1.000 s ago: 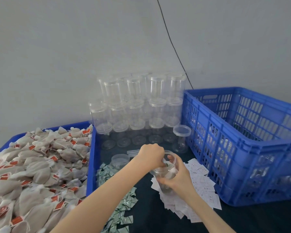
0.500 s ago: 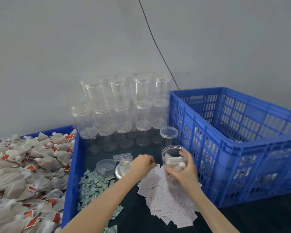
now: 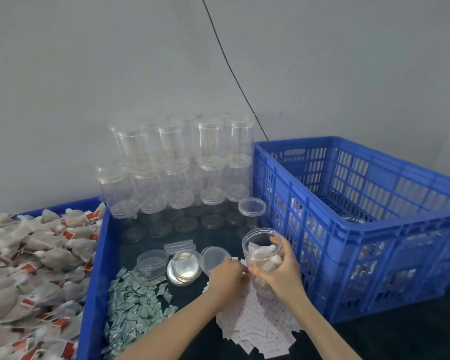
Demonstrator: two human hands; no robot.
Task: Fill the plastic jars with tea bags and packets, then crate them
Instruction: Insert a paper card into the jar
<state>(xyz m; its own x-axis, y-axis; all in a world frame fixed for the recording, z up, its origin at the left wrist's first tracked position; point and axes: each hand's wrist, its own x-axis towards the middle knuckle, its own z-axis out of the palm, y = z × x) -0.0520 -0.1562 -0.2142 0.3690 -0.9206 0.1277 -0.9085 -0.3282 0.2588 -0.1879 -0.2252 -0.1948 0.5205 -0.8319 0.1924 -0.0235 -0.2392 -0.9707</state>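
My right hand (image 3: pixel 281 266) grips open jar (image 3: pixel 262 252) of tea bags, beside blue crate (image 3: pixel 374 229). My left hand (image 3: pixel 227 275) curled over white packets (image 3: pixel 257 323); grasp unclear. Loose lids (image 3: pixel 183 267), green sachets (image 3: pixel 133 305) left; stacked jars (image 3: pixel 182 172) behind.

Right hand (image 3: pixel 281 271) grips open jar (image 3: pixel 263 253); left hand (image 3: pixel 227 275) touches white packets (image 3: pixel 257 326).

Plenty out of sight here

The tea bag tray (image 3: pixel 94 294) runs off the left and near edges; the left hand (image 3: pixel 227 278) covers whatever its fingertips touch; the right hand (image 3: pixel 281 271) hides the jar's (image 3: pixel 260 245) lower half; print on the white packets (image 3: pixel 257 331) is too small to read.
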